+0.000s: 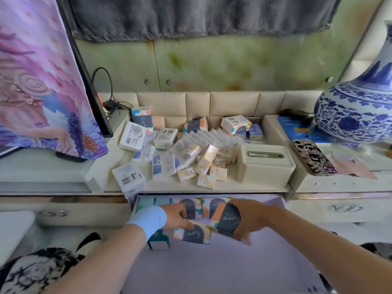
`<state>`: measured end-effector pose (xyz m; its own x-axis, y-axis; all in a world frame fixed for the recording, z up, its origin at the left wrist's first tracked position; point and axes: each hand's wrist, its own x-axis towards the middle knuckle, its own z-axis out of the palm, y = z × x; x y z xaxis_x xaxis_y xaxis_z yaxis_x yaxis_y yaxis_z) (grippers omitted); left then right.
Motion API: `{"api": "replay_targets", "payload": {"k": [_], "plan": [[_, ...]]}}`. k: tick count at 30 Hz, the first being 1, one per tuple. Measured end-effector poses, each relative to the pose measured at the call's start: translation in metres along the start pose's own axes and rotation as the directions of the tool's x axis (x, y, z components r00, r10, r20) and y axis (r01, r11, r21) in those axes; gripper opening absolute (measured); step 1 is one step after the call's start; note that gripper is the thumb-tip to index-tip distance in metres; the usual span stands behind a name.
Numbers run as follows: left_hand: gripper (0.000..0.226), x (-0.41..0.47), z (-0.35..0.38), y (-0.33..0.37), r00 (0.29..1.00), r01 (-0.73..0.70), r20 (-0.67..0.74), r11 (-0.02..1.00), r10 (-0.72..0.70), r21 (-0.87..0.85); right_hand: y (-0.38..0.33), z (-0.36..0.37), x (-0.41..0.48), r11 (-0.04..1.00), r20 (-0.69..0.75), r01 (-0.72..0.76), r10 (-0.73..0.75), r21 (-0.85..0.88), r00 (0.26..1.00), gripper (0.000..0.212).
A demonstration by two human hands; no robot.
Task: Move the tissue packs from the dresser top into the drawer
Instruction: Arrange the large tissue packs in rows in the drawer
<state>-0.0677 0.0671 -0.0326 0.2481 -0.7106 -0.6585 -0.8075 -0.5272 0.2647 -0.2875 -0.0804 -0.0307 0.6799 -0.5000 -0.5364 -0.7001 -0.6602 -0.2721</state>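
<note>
Tissue packs (192,232), two gripped in drawer (265,251), one each hand

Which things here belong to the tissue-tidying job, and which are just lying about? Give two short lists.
Part of the job:
- tissue packs on the dresser top
- open drawer
- pack in the left hand
- pack in the right hand

Just lying about:
- blue-and-white vase
- phone case
- tissue box holder
- cables
</note>
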Motion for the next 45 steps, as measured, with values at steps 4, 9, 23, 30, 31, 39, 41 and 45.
{"api": "replay_targets", "payload": {"k": [4, 9, 23, 30, 31, 39, 41, 45], "plan": [[0.056, -0.002, 0.020, -0.001, 1.000, -0.005, 0.006, 0.998, 0.004, 0.066, 0.007, 0.037, 0.006, 0.989, 0.067, -0.062, 0.071, -0.134, 0.995, 0.105], [0.057, 0.013, 0.035, 0.005, 0.999, -0.037, 0.010, 0.995, 0.037, 0.096, 0.007, 0.062, 0.021, 0.963, -0.004, -0.026, 0.026, -0.269, 1.000, 0.110], [0.034, 0.060, 0.039, 0.003, 0.998, -0.046, -0.024, 0.964, 0.054, 0.261, 0.025, 0.076, 0.041, 0.979, -0.030, -0.016, 0.010, -0.205, 0.999, 0.063], [0.053, 0.042, 0.037, 0.037, 0.968, -0.199, -0.125, 0.968, 0.219, 0.150, 0.035, 0.058, 0.026, 0.998, -0.082, 0.032, -0.027, 0.056, 0.996, 0.058], [0.061, 0.038, 0.037, 0.043, 0.960, -0.240, -0.126, 0.967, 0.250, 0.088, 0.035, 0.057, 0.024, 0.995, -0.081, 0.039, -0.031, 0.096, 0.996, 0.057], [0.052, 0.024, 0.033, 0.057, 0.939, -0.317, -0.178, 0.941, 0.294, -0.119, 0.027, 0.052, 0.013, 0.964, -0.086, 0.035, -0.013, 0.265, 0.996, 0.057], [0.054, 0.024, 0.034, 0.054, 0.940, -0.313, -0.188, 0.938, 0.285, -0.147, 0.026, 0.050, 0.011, 0.988, -0.148, 0.034, -0.012, 0.148, 0.989, 0.058], [0.064, 0.031, 0.035, 0.033, 0.957, -0.218, -0.176, 0.971, 0.233, 0.097, 0.028, 0.050, 0.011, 0.991, -0.259, -0.002, -0.034, -0.136, 0.965, 0.051]]}}
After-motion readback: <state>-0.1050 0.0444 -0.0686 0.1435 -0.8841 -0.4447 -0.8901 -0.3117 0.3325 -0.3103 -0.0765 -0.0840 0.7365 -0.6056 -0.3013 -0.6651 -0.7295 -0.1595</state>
